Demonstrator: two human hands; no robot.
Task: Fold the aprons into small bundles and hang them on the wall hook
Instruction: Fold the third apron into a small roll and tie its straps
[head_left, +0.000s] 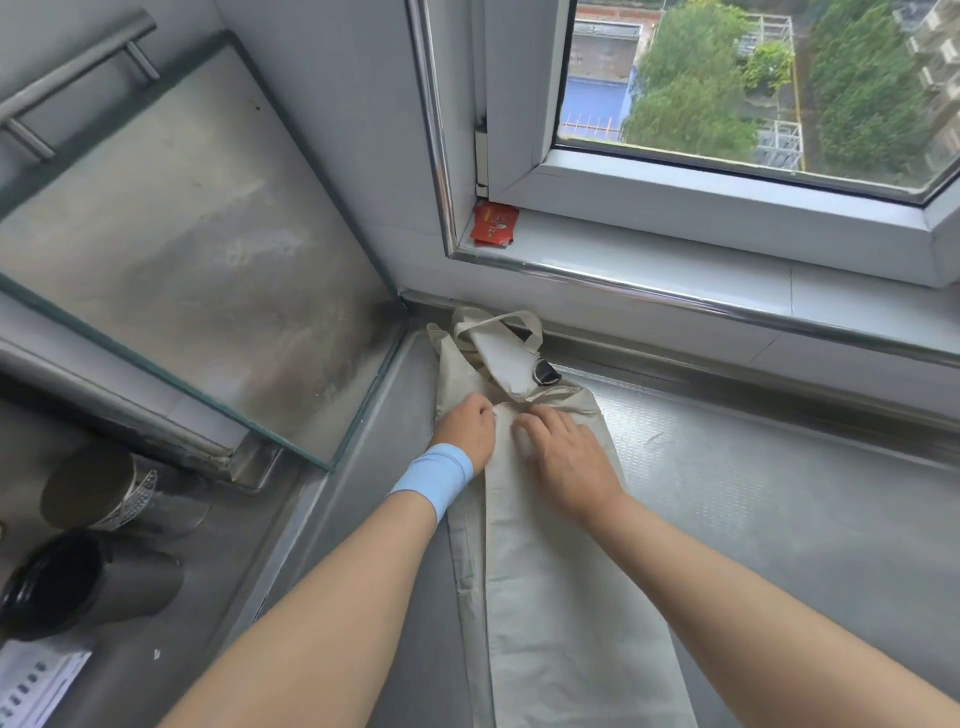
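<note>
The long beige cloth apron (561, 597) is laid folded on the steel counter (753, 493), under both sets of fingers. It is pressed by the right hand (566, 457), fingers flat and spread; on the left hand (465, 431) they are curled, grip unclear.

Stainless steel counter (779, 519): textured surface, raised rim along the back edge. White-framed window (675, 182) above it, with trees and a blue roof visible outside. Tiled sill (675, 244) below the frame, edged with a chrome strip (727, 306). Red packet (493, 223) lies in the sill's left corner, against the frame. Smudged glass panel (182, 234) at left, with a metal bar handle (78, 73) above it. Lower left: a steel cup (88, 486) and a dark-lined cup (78, 587) near each other, with a printed sheet (36, 686) beside them.
</note>
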